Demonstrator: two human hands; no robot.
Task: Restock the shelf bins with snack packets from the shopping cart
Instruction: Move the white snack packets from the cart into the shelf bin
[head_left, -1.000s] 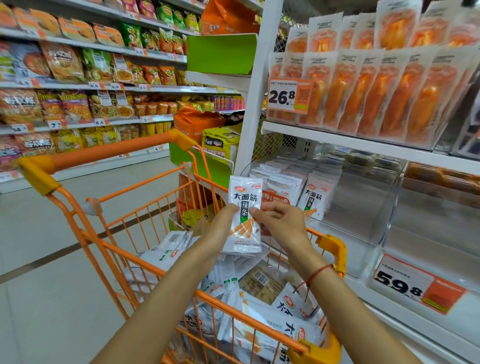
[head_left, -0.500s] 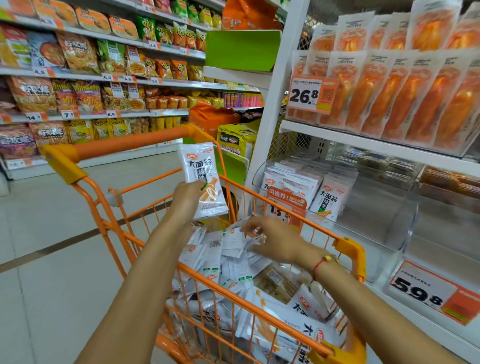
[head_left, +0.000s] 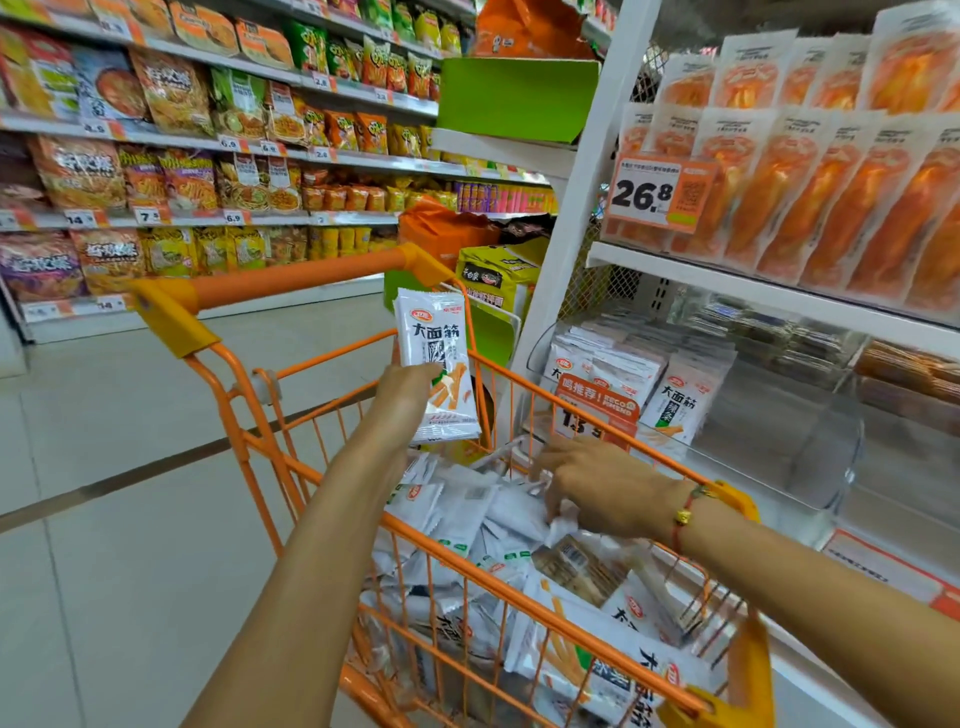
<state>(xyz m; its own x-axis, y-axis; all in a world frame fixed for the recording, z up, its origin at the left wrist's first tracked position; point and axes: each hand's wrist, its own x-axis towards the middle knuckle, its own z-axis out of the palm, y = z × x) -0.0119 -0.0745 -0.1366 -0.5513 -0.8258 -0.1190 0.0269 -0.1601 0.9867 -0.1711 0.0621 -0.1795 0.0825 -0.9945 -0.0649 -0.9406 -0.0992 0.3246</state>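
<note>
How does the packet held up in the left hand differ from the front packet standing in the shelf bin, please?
The held packet is pinched by the left hand above the cart; the bin packet stands untouched in the clear bin. The held one tilts slightly; the bin one leans on others. Both share the white wrapper and black characters.

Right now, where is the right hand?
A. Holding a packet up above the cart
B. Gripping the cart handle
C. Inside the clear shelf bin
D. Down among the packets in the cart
D: the right hand reaches down onto the white packets piled in the orange cart, while the left hand holds a packet up above it.
</note>
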